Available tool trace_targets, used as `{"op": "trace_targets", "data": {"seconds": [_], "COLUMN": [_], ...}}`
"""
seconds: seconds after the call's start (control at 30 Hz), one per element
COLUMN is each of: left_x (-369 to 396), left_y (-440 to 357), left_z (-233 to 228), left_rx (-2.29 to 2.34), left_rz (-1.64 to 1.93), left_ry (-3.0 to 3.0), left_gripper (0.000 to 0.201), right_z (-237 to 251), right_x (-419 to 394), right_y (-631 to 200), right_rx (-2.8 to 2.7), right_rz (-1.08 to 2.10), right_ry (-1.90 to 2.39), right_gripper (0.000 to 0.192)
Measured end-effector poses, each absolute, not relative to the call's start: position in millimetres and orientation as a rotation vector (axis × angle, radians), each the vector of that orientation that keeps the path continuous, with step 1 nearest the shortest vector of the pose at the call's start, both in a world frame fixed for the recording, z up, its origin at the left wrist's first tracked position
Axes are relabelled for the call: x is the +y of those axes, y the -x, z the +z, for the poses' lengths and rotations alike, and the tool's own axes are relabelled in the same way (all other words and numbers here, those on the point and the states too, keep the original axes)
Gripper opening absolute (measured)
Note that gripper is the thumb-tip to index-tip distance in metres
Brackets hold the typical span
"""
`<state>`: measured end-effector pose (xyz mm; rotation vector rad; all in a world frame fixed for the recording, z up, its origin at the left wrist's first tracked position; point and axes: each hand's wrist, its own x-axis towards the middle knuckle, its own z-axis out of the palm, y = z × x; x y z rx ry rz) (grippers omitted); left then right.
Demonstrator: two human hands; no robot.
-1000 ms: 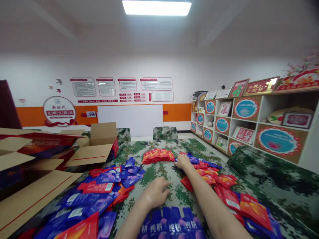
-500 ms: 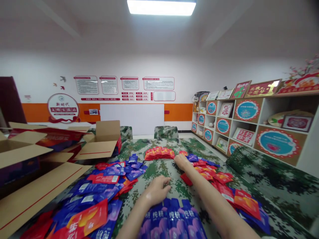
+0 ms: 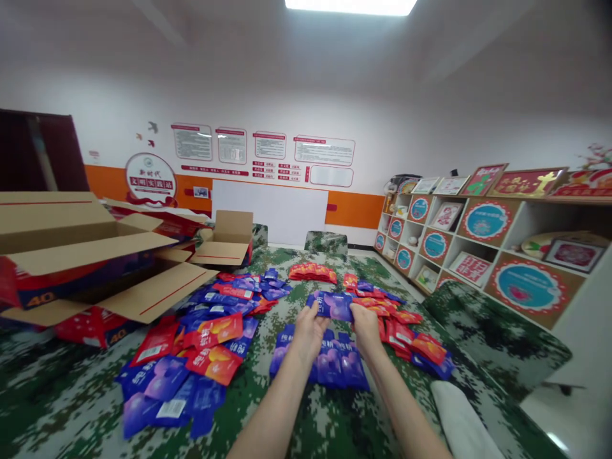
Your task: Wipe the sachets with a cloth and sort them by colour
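A blue pouch (image 3: 333, 305) with purple fruit printed on it is held sideways between my two hands. My left hand (image 3: 310, 324) grips its left end, and my right hand (image 3: 364, 322) has the right end. Below them, a row of blue pouches (image 3: 335, 366) lies side by side on the camouflage cloth, partly covered by my left forearm. Beyond my hands sits a neat row of red pouches (image 3: 313, 273). Mixed red and blue pouches (image 3: 394, 319) spread out to the right of my right hand.
A large loose pile of red and blue pouches (image 3: 210, 347) covers the table's left side. Open cardboard boxes (image 3: 90, 248) stand behind it, with a smaller open box (image 3: 229, 237) farther back. A camouflage-covered chair (image 3: 497, 331) and shelves (image 3: 478, 233) are on the right.
My right hand has come back from beside the red row, and both hands now hold a blue pouch above the blue row. The view has shifted, showing more of the boxes and left pile.
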<state>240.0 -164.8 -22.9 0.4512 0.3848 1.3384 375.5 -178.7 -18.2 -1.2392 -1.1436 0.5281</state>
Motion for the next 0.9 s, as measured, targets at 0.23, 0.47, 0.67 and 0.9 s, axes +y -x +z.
{"op": "trace_targets", "data": {"seconds": [0.23, 0.47, 0.67, 0.9], "left_x": [-186.9, -194.5, -172.3, -162.7], "left_y": [-210.0, -202.9, -212.2, -221.5], "left_z": [-31.9, -2.2, 34.3, 13.5], "left_rx": [0.558, 0.555, 0.601, 0.746], "left_rz": [1.402, 1.338, 1.394, 1.385], "left_ry": [-0.533, -0.727, -0.869, -0.996], "left_gripper": [0.028, 0.034, 0.033, 0.021], "right_z": [-33.8, -3.6, 30.0, 11.4], "right_x": [-250.6, -253.9, -249.0, -244.6], "right_y": [-347.5, -345.5, -350.8, -350.8], "right_rx": [-0.984, -1.304, -1.390, -1.478], "right_rz": [1.164, 1.053, 0.944, 0.876], "right_ry": [1.025, 1.060, 1.105, 1.174], "right_gripper": [0.028, 0.045, 0.041, 0.032]}}
